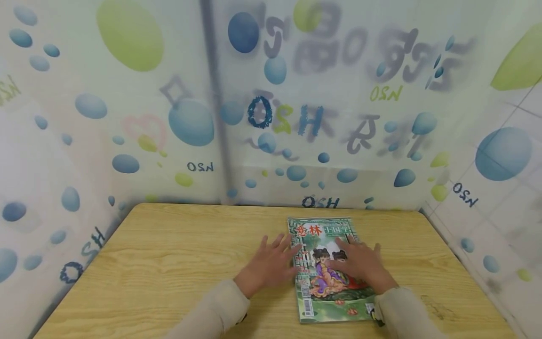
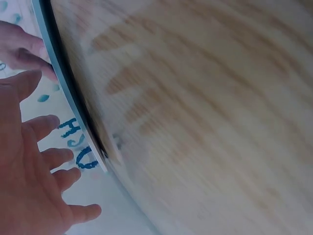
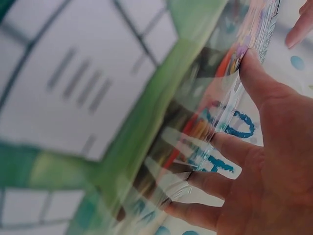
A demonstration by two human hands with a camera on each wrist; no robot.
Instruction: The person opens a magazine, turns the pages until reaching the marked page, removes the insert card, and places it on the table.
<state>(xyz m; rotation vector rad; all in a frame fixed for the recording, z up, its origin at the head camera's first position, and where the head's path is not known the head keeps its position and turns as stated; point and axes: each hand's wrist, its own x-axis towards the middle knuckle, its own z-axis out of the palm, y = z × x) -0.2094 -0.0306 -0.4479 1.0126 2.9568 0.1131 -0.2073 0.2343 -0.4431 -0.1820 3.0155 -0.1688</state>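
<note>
A magazine (image 1: 323, 280) with a glossy green cover, two drawn figures and a red and white title lies on the wooden table. At its left edge is my left hand (image 1: 272, 264), fingers spread and fairly straight, thumb side toward the cover. The left wrist view shows this hand (image 2: 34, 166) beside the magazine's edge (image 2: 66, 73), holding nothing. My right hand (image 1: 362, 264) rests over the right half of the cover with its fingers spread. In the right wrist view the fingertips (image 3: 215, 138) of that hand meet the shiny cover, which mirrors them.
The light wood table (image 1: 178, 263) extends to both sides of the magazine. Behind it hangs a pale curtain (image 1: 262, 155) printed with blue and green drops and letters. More of this printed sheeting flanks the table on the left and right.
</note>
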